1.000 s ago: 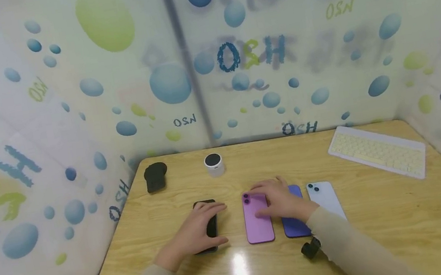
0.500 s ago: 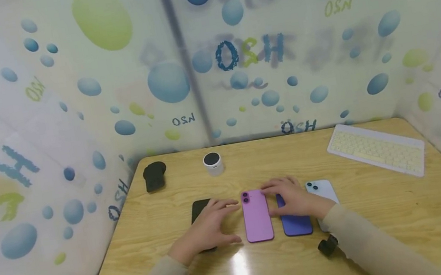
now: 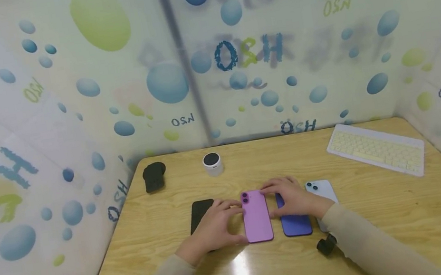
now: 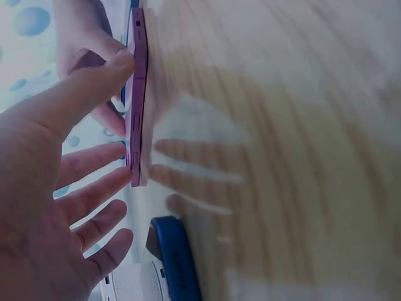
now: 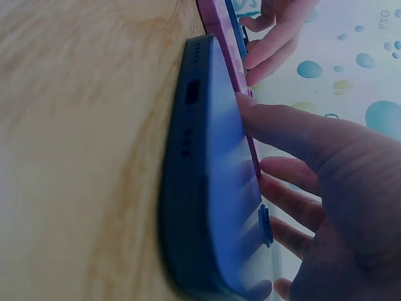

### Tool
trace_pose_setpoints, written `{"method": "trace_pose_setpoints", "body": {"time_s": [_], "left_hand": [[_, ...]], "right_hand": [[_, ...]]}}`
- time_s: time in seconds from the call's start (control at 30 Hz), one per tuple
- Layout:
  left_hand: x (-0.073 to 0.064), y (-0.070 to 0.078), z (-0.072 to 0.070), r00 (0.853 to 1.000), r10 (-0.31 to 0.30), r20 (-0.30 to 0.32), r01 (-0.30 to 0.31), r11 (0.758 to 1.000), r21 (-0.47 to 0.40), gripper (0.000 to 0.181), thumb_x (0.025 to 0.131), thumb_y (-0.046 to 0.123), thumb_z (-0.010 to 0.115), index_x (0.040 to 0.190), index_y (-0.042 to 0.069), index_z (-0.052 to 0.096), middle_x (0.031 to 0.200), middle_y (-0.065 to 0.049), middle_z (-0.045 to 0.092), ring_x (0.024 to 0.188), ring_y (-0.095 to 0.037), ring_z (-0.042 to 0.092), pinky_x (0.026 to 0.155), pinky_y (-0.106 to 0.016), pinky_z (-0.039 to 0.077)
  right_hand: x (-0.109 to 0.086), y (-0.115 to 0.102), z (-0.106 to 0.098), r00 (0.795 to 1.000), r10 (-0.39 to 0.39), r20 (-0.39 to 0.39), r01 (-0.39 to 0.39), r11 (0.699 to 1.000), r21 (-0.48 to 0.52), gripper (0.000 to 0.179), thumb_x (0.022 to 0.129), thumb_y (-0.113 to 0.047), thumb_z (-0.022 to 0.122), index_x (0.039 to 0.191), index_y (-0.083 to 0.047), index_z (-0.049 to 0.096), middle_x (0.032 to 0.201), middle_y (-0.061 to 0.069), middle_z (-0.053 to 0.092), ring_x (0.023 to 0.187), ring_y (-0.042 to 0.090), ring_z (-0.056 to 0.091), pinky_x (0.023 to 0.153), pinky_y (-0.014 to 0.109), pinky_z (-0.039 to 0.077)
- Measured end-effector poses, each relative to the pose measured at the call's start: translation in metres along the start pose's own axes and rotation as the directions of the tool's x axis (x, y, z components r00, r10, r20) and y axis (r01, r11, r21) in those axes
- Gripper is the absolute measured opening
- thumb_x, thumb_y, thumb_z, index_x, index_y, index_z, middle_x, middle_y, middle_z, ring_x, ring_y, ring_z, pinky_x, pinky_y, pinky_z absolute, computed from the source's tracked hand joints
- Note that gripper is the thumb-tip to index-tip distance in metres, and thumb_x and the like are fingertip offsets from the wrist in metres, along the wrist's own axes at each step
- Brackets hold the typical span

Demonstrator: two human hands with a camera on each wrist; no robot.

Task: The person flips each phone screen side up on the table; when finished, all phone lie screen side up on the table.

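Observation:
A pink smartphone (image 3: 257, 220) lies flat on the wooden table, camera side up, between both hands. My left hand (image 3: 217, 224) reaches over a black phone (image 3: 199, 215) and partly hides it. In the left wrist view, that hand's thumb and fingertips meet the side edge of the pink smartphone (image 4: 137, 100), with the fingers spread. On the opposite side, my right hand (image 3: 295, 197) touches or nearly touches the right edge, arched above a blue-purple phone (image 3: 297, 225). A light blue phone (image 3: 324, 188) is partly behind the right wrist.
At the back left are a black object (image 3: 154, 176) and a small white cylinder with a dark top (image 3: 212, 164). A white keyboard (image 3: 378, 150) lies at an angle at the back right. Patterned fabric walls (image 3: 168, 83) stand around the table.
My left hand has moved right, from over the black phone to the pink smartphone's left edge. My right hand has drawn back right from the pink smartphone's top to its right edge.

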State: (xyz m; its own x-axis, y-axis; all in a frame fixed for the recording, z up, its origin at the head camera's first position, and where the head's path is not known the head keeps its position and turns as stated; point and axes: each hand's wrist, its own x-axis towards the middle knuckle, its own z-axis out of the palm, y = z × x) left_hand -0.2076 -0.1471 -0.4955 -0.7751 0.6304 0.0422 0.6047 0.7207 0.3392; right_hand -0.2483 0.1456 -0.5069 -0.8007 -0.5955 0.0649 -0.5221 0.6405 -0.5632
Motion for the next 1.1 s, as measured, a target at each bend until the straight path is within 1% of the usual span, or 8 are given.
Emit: {"method": "trace_pose_setpoints", "body": {"time_s": [0.13,0.27,0.4,0.53,0.63,0.77,0.93,1.1], "left_hand": [[0.0006,0.0014,0.0012,1.0,-0.017,-0.002,0.017,1.0,0.026,0.075,0.073,0.058,0.087,0.135,0.019,0.069,0.146,0.003,0.059,0.131,-0.022,0.049,0.11,-0.048,0.044],[0.0014,0.0041,0.0014,1.0,-0.022,-0.005,0.023,0.999,0.048,0.078,0.071,0.059,0.088,0.134,0.018,0.069,0.146,0.002,0.059,0.131,-0.024,0.05,0.11,-0.048,0.045],[0.0009,0.0075,0.0012,1.0,-0.022,-0.001,0.022,0.996,0.088,0.079,0.07,0.061,0.087,0.135,0.018,0.069,0.148,0.002,0.059,0.132,-0.024,0.05,0.109,-0.048,0.045],[0.0007,0.0091,0.0011,1.0,-0.015,-0.006,0.016,0.993,0.12,0.08,0.071,0.063,0.085,0.135,0.019,0.068,0.148,0.003,0.059,0.133,-0.022,0.05,0.108,-0.047,0.046],[0.0019,0.0082,0.0019,1.0,-0.014,-0.012,0.015,0.992,0.122,0.08,0.07,0.062,0.085,0.136,0.019,0.068,0.148,0.003,0.059,0.133,-0.023,0.05,0.108,-0.047,0.046],[0.0027,0.0077,0.0011,1.0,-0.027,-0.003,0.028,0.993,0.111,0.081,0.07,0.062,0.085,0.136,0.019,0.068,0.148,0.003,0.059,0.134,-0.024,0.049,0.11,-0.049,0.045],[0.0011,0.0091,-0.0012,0.999,-0.034,0.013,0.033,0.995,0.098,0.08,0.07,0.062,0.086,0.136,0.019,0.068,0.148,0.003,0.059,0.135,-0.024,0.049,0.111,-0.049,0.045],[-0.0004,0.0082,-0.0013,1.0,-0.03,0.008,0.029,0.994,0.109,0.08,0.071,0.061,0.085,0.137,0.018,0.068,0.149,0.002,0.058,0.134,-0.024,0.05,0.11,-0.049,0.045]], "right_hand": [[0.0007,0.0006,0.0008,1.0,-0.014,-0.013,0.013,1.0,-0.008,0.07,0.08,-0.038,0.089,0.139,-0.009,0.065,0.145,0.007,0.06,0.142,0.036,0.045,0.116,0.071,0.018],[0.0014,0.001,0.002,1.0,-0.01,-0.018,0.01,1.0,-0.003,0.07,0.079,-0.038,0.09,0.139,-0.009,0.066,0.145,0.007,0.06,0.142,0.035,0.045,0.117,0.07,0.019],[0.0015,0.001,0.0025,1.0,0.003,-0.009,-0.003,1.0,0.002,0.072,0.079,-0.037,0.09,0.14,-0.009,0.065,0.145,0.008,0.06,0.142,0.035,0.046,0.117,0.07,0.019],[0.0028,0.0018,0.0019,1.0,0.03,0.005,-0.03,1.0,0.006,0.074,0.079,-0.037,0.091,0.142,-0.009,0.063,0.146,0.007,0.059,0.143,0.034,0.046,0.119,0.07,0.016],[0.004,0.0027,0.0014,0.999,0.048,0.008,-0.048,0.999,0.015,0.075,0.078,-0.037,0.091,0.142,-0.01,0.063,0.147,0.006,0.059,0.144,0.033,0.046,0.121,0.069,0.014],[0.005,0.003,0.0016,0.999,0.043,-0.002,-0.043,0.999,0.026,0.076,0.076,-0.037,0.092,0.141,-0.009,0.064,0.145,0.007,0.06,0.142,0.034,0.047,0.121,0.067,0.016],[0.0055,0.0026,0.0036,0.999,0.036,-0.018,-0.035,0.998,0.05,0.074,0.074,-0.035,0.094,0.138,-0.008,0.067,0.142,0.007,0.061,0.14,0.036,0.047,0.122,0.064,0.02],[0.0059,0.0,0.0024,0.998,0.067,-0.017,-0.065,0.993,0.094,0.073,0.073,-0.033,0.094,0.137,-0.012,0.068,0.144,0.007,0.059,0.142,0.038,0.044,0.12,0.064,0.026]]}}
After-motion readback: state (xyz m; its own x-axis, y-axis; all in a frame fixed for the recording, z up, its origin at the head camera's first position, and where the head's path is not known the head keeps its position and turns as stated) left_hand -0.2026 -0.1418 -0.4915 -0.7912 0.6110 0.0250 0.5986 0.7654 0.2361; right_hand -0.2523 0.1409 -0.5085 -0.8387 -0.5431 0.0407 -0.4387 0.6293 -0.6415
